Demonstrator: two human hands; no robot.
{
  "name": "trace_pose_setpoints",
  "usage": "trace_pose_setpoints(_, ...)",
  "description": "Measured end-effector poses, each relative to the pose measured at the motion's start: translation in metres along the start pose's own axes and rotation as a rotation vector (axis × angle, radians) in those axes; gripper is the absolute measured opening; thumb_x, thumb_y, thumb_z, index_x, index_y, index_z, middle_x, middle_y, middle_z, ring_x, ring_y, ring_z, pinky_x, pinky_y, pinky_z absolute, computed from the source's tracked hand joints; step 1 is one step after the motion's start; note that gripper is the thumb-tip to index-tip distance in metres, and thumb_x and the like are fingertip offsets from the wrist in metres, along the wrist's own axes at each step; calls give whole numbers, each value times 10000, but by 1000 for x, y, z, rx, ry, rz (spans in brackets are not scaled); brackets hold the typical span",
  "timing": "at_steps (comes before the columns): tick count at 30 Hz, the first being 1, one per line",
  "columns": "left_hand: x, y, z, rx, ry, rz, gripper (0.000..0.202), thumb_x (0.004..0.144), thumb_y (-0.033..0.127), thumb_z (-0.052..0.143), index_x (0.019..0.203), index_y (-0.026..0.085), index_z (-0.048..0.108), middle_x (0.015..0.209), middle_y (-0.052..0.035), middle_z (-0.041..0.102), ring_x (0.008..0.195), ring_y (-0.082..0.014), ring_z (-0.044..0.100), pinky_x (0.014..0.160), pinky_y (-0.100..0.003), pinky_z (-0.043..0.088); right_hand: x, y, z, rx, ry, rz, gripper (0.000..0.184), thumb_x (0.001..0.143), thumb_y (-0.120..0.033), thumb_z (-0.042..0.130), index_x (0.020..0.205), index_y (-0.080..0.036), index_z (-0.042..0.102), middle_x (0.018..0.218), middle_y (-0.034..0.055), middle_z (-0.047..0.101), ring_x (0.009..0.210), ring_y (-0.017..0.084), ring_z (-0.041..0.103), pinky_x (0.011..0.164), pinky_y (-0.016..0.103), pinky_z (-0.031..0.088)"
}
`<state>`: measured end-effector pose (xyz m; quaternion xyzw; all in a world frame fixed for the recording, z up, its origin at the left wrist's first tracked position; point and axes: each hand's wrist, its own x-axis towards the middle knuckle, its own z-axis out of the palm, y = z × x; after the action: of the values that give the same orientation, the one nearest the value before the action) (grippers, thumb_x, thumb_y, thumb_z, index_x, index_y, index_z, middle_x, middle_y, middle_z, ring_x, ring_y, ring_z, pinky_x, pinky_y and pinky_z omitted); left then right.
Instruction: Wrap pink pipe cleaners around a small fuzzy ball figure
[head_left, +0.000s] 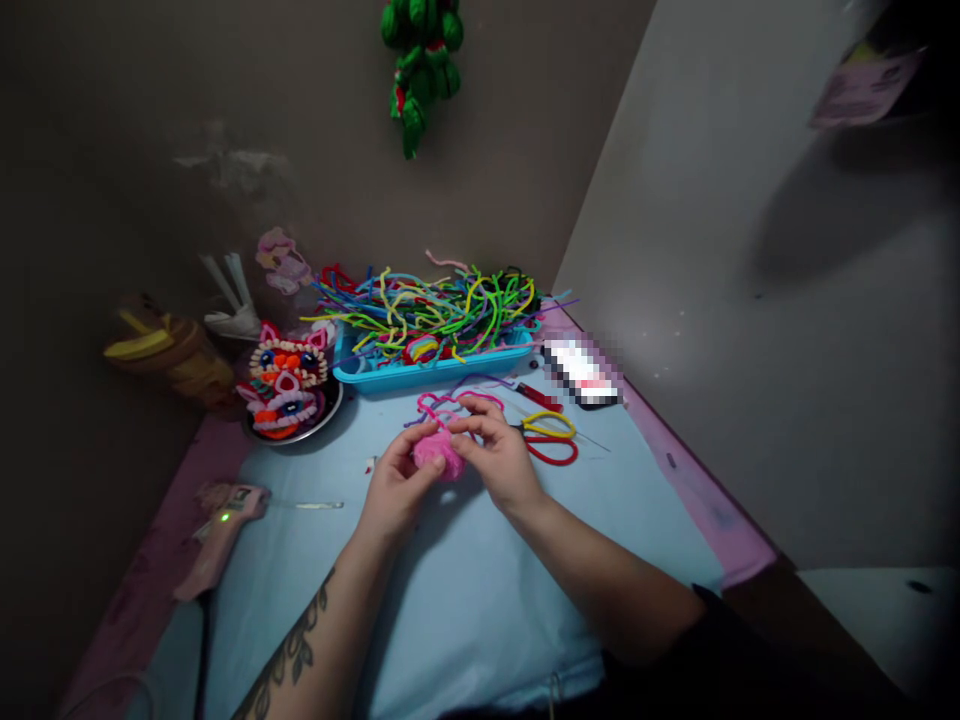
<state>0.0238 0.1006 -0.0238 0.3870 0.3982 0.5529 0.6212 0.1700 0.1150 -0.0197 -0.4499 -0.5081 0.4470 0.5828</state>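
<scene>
Just above the blue table cover, my left hand (400,470) holds a rounded bundle of fuzzy pink pipe cleaner (441,456) between thumb and fingers. My right hand (499,450) pinches the bundle's upper right side, with fingers over its top. Loose pink and purple stems (431,403) curl out behind the fingers. Beside the right hand lie scissors (551,437) with one yellow and one red handle loop. A red-handled tool (538,397) rests behind them.
A blue tray (435,376) heaped with many-coloured pipe cleaners stands at the back. A metal bowl (319,430) with fuzzy animal faces is left of it. A lit pink glue gun (225,530) lies front left. A phone (583,373) lies right.
</scene>
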Motion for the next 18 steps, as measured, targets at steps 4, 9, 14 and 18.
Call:
trace_pose_setpoints(4, -1, 4, 2, -21, 15, -7, 449, 634, 291, 846, 1050, 202, 703, 1027, -75, 695, 873, -180, 631, 790, -282, 480, 2, 5, 0, 83, -58, 52, 123, 746, -337, 734, 833, -252, 752, 1312, 62, 551, 1270, 236, 494, 1099, 399, 351)
trace_pose_setpoints(9, -2, 15, 7, -130, -12, -80, 463, 592, 311, 863, 1009, 212, 688, 892, -29, 669, 716, -135, 588, 663, -250, 470, 7, -7, -12, -78, -88, -77, 178, 844, -336, 636, 973, -274, 742, 1390, 65, 499, 1319, 239, 451, 1118, 425, 316)
trace_pose_setpoints(14, -3, 20, 6, -161, -67, -173, 477, 611, 313, 840, 1044, 222, 663, 919, -42, 662, 706, -146, 587, 641, -262, 466, 11, -20, -23, -417, -202, -300, 112, 822, -264, 664, 907, -276, 737, 1316, 66, 547, 1270, 260, 464, 1086, 468, 330)
trace_pose_setpoints(18, -3, 18, 4, -169, -79, -197, 452, 623, 302, 829, 1028, 212, 647, 871, -39, 660, 673, -144, 580, 627, -263, 459, 13, -19, -23, -535, -224, -474, 112, 842, -213, 619, 869, -266, 714, 1031, 64, 638, 1064, 235, 554, 960, 435, 430)
